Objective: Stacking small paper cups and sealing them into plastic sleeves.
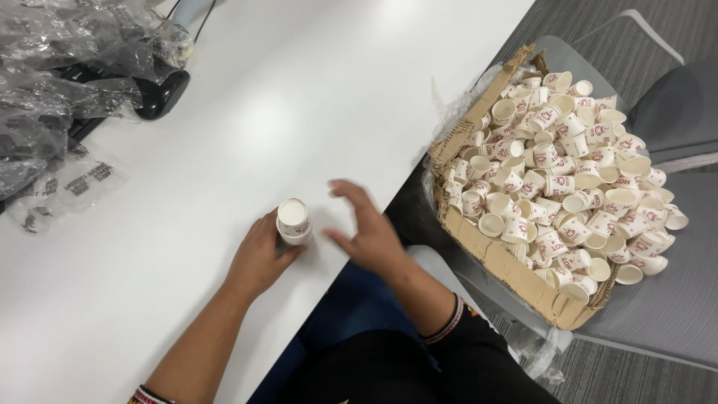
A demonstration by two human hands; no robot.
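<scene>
Head view: my left hand point(258, 258) wraps the white cup stack point(293, 221) on the table point(299, 90); right hand point(366, 228) hovers spread wide at three o'clock, holding nothing. A careless knock could topple the stack.

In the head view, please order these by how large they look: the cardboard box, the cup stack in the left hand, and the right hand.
1. Cardboard box, clearly largest.
2. Right hand.
3. Cup stack, smallest, held by the left hand.
</scene>
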